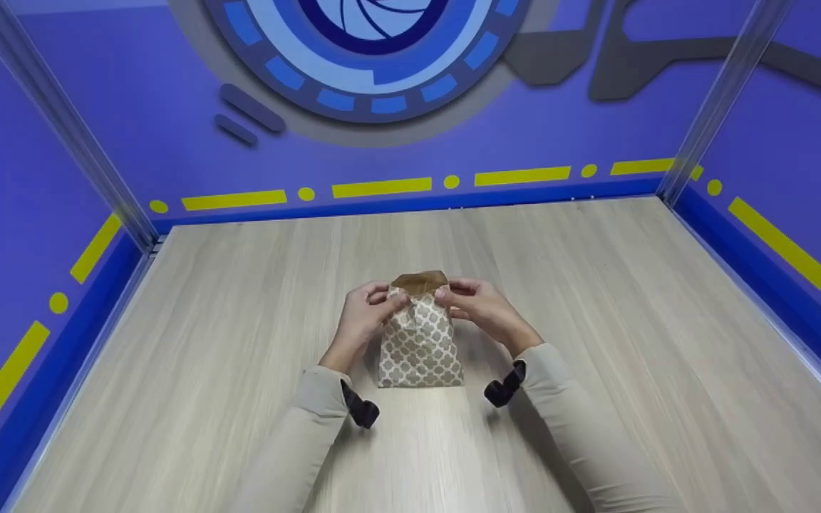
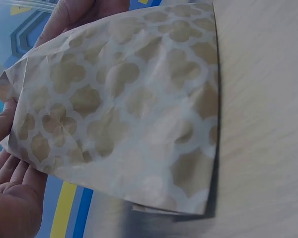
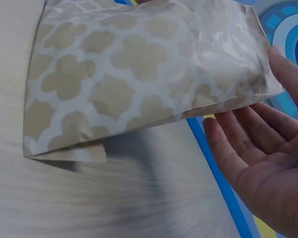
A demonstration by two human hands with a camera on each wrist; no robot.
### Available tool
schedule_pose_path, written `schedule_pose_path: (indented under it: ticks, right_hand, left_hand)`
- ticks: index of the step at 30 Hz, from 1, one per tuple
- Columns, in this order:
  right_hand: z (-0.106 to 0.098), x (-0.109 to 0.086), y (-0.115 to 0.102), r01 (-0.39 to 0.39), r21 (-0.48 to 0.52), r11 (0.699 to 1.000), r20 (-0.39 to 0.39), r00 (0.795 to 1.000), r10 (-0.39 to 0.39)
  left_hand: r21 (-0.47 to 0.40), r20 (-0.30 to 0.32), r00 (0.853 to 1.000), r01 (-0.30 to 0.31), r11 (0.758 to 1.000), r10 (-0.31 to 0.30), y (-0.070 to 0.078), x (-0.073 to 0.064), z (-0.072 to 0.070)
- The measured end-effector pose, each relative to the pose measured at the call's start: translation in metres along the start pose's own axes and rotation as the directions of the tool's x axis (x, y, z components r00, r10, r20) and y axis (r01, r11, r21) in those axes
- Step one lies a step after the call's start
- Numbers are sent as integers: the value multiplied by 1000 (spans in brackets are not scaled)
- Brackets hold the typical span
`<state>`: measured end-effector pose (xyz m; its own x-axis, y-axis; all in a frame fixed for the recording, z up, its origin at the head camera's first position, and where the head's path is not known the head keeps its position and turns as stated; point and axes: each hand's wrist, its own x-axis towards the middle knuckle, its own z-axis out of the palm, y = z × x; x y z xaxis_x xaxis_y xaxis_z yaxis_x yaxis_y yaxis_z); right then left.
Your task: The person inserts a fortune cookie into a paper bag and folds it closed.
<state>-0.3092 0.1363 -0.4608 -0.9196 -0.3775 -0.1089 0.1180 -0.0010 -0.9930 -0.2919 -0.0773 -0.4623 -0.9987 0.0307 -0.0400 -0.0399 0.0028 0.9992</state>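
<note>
A tan paper bag (image 1: 420, 345) with a white lattice pattern stands on the table, its brown inside showing at the open top. My left hand (image 1: 368, 313) pinches the bag's upper left edge, thumb on the front and fingers behind. At the upper right edge my right hand (image 1: 485, 308) pinches it the same way. The left wrist view shows the bag (image 2: 114, 104) creased near its mouth, close to the left thumb. In the right wrist view the right hand (image 3: 268, 153) has its thumb at the rim and its fingers under the side. What the bag contains is hidden.
The wood-grain table (image 1: 239, 342) extends on all sides of the bag. Blue printed panels (image 1: 118, 92) with yellow dashes wall in the back, left and right, joined by metal corner posts (image 1: 720, 92). Each wrist wears a black camera strap (image 1: 360, 407).
</note>
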Motion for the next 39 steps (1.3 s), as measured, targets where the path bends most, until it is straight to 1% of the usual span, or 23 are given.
schedule_pose_path:
  ticks: [2, 5, 10, 14, 21, 26, 30, 34, 38, 39]
  right_hand:
    - [1, -1, 0, 12, -9, 1000, 17, 1000, -11]
    - [1, -1, 0, 30, -17, 999, 15, 999, -30]
    - [1, -1, 0, 58, -43, 997, -4, 998, -58]
    - [1, 0, 1, 61, -73, 995, -37, 997, -64]
    - [1, 1, 2, 56, -101, 993, -90, 994, -65]
    - [0, 1, 3, 53, -84, 995, -118, 991, -63]
    - [-2, 1, 5, 55, -89, 994, -114, 991, -65]
    - [-5, 1, 7, 64, -111, 992, -91, 993, -74]
    - [-8, 1, 8, 82, -121, 989, -36, 996, -87]
    - [-8, -1, 6, 84, -125, 989, -20, 996, -87]
  left_hand:
    - [8, -11, 1000, -3, 1000, 3, 1, 0, 1]
    - [36, -25, 1000, -12, 999, 13, 1, -1, 1]
    - [28, -36, 999, -26, 999, 27, 1, -1, 0]
    - [29, -35, 999, -39, 999, 40, 0, 0, -1]
    - [15, -66, 997, -34, 999, 35, -1, 0, -3]
    - [5, -88, 996, -28, 1000, 29, -2, 0, -5]
    - [-21, -71, 997, -31, 999, 29, -3, 0, -7]
    - [-5, -28, 999, -34, 999, 34, -5, 0, -10]
    - [0, 15, 1000, -22, 1000, 22, -6, 1, -13]
    - [6, 27, 999, -17, 1000, 17, -3, -1, -14]
